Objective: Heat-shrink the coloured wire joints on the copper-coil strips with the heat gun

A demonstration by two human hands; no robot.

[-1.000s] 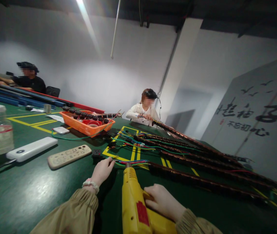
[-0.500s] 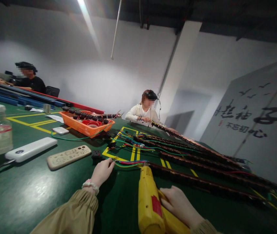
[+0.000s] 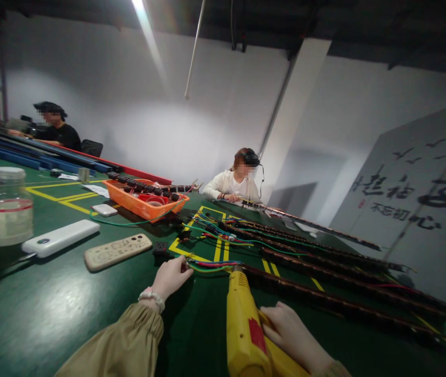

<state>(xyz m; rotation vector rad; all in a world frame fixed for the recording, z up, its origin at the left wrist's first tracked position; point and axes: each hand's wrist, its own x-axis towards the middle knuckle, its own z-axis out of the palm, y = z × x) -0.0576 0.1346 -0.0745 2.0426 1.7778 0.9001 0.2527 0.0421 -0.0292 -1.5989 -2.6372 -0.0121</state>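
The green table point(image 3: 30, 324) spreads before you over the lower frame, marked with yellow lines. Across it, upper centre, sits a co-worker in white point(image 3: 229, 183). Your long dark bundle point(image 3: 325, 296) lies from the centre toward the lower right, with similar bundles behind it. An orange basket point(image 3: 129, 205) holding black parts stands left of centre. At lower centre you have the yellow heat gun point(image 3: 242, 319), nozzle up at the spot where the wires leave the bundle; whether it touches, you cannot tell. A clear jar point(image 3: 10, 209) stands at the left edge. Your right hand point(image 3: 291, 330) is wrapped around the gun's handle. Your left hand point(image 3: 170, 275), at centre, has its fingertips pinched on the left end of the coloured wires. A white power bank point(image 3: 62, 238) and a beige case point(image 3: 119, 251) lie to its left. The coloured wires point(image 3: 213, 264) bridge hand and bundle. A black connector point(image 3: 160, 251) lies just beyond your left hand.
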